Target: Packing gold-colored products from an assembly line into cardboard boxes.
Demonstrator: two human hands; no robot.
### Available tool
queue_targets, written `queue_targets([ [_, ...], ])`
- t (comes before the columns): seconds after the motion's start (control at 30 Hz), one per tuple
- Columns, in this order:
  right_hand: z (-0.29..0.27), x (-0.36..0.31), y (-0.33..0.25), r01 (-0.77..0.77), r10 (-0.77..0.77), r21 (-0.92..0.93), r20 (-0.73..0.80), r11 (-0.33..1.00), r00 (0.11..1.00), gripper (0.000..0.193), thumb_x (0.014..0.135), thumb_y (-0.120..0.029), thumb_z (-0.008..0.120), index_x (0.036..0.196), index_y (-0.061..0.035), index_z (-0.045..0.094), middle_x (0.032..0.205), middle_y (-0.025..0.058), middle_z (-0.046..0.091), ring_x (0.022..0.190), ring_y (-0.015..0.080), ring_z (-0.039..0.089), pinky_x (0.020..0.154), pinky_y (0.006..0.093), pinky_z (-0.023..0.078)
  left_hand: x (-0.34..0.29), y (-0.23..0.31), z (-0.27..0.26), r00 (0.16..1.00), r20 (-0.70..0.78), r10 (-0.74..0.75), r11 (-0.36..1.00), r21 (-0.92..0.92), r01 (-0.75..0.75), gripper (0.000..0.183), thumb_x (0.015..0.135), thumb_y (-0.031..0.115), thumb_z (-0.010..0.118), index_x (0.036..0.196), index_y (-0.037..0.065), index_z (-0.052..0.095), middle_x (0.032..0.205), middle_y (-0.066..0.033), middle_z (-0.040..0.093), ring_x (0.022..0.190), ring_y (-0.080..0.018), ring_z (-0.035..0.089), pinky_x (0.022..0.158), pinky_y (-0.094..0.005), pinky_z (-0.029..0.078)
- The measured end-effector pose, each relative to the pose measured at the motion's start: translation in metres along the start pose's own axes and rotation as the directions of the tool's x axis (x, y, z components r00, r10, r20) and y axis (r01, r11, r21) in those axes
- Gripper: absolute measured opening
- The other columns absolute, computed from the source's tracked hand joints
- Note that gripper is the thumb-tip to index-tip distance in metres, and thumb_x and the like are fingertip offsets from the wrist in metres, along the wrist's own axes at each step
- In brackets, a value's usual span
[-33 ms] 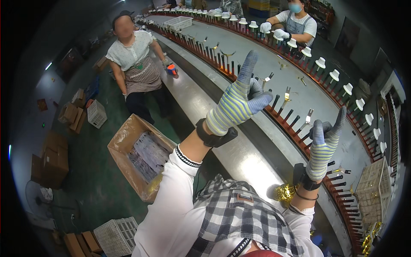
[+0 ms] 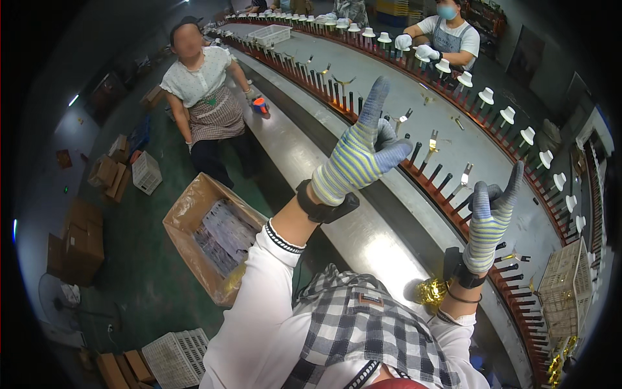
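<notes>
My left hand, in a grey-tipped glove with blue, white and yellow stripes, is raised above the metal bench edge. One finger points up, the thumb sticks out to the right, and the other fingers curl behind. It holds nothing visible. To the right, my right hand wears a matching glove; a long finger stretches upward, apart from a shorter digit, and nothing shows in it. Beyond both hands runs a row of dark upright pegs. A forked metal piece and another forked metal piece rest among them.
An open carton with a plastic liner stands at left. Gold foil lies beside my right wrist. White caps top the far peg row. A white crate is at right. Co-workers sit left and across; an orange-blue roll lies leftward.
The near pegs and forked metal pieces have shifted slightly left and away; the white-capped far row has crept slightly right. My hands have not visibly moved.
</notes>
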State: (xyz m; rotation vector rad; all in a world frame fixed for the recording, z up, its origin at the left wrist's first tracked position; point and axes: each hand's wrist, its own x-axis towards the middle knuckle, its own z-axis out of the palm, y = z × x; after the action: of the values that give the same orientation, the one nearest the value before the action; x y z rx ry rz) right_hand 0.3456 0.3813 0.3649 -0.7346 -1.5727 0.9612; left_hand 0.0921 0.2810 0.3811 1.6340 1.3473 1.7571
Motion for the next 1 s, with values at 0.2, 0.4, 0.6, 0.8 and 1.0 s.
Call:
queue_targets([
  [0.2, 0.001, -0.002, 0.002, 0.003, -0.003, -0.006, -0.018, 1.0, 1.0, 0.081, 0.094, 0.0, 0.061, 0.164, -0.0144, 0.023, 0.07, -0.0056, 0.051, 0.061, 0.0038, 0.045, 0.057, 0.021, 0.04, -0.001, -0.002, -0.002, 0.999, -0.001, -0.053, 0.998, -0.025, 0.053, 0.106, 0.091, 0.007, 0.074, 0.166, 0.029, 0.003, 0.07, 0.0037, 0.054, 0.062, -0.0064, 0.052, 0.061, -0.0255, 0.047],
  [0.4, -0.003, 0.0, 0.003, -0.014, 0.013, -0.004, -0.013, 1.0, 1.0, 0.081, 0.094, 0.0, 0.061, 0.164, -0.0144, 0.023, 0.068, -0.0057, 0.051, 0.061, 0.0033, 0.045, 0.057, 0.0213, 0.04, 0.0, 0.0, -0.001, 0.998, 0.005, -0.067, 0.998, -0.016, 0.067, 0.106, 0.091, 0.006, 0.073, 0.167, 0.028, 0.003, 0.07, 0.0035, 0.055, 0.062, -0.0063, 0.053, 0.062, -0.0257, 0.048],
  [0.6, -0.01, -0.005, 0.008, -0.06, 0.059, -0.012, -0.006, 0.998, 0.998, 0.081, 0.094, 0.004, 0.062, 0.164, -0.0122, 0.024, 0.072, -0.006, 0.054, 0.063, 0.0025, 0.047, 0.063, 0.0201, 0.042, -0.002, -0.005, 0.006, 0.995, 0.018, -0.096, 0.995, -0.041, 0.096, 0.105, 0.09, 0.007, 0.074, 0.167, 0.026, 0.004, 0.069, 0.003, 0.055, 0.062, -0.0064, 0.052, 0.061, -0.0257, 0.047],
  [0.8, -0.01, -0.009, 0.012, -0.093, 0.093, 0.008, -0.004, 0.996, 0.996, 0.08, 0.094, 0.005, 0.058, 0.164, -0.0121, 0.024, 0.07, -0.0067, 0.05, 0.064, 0.0027, 0.045, 0.064, 0.0195, 0.041, -0.007, -0.021, 0.012, 0.993, 0.036, -0.113, 0.99, -0.076, 0.115, 0.103, 0.091, 0.007, 0.073, 0.167, 0.026, 0.006, 0.068, 0.003, 0.055, 0.061, -0.0059, 0.051, 0.06, -0.0255, 0.046],
  [1.0, -0.01, -0.014, 0.019, -0.136, 0.136, 0.025, -0.001, 0.99, 0.991, 0.079, 0.094, 0.003, 0.056, 0.164, -0.0115, 0.023, 0.07, -0.0067, 0.049, 0.061, 0.0032, 0.042, 0.058, 0.0208, 0.039, -0.015, -0.036, 0.021, 0.994, 0.044, -0.099, 0.988, -0.118, 0.104, 0.103, 0.091, 0.008, 0.074, 0.167, 0.025, 0.006, 0.068, 0.0033, 0.054, 0.061, -0.0061, 0.051, 0.06, -0.0253, 0.046],
])
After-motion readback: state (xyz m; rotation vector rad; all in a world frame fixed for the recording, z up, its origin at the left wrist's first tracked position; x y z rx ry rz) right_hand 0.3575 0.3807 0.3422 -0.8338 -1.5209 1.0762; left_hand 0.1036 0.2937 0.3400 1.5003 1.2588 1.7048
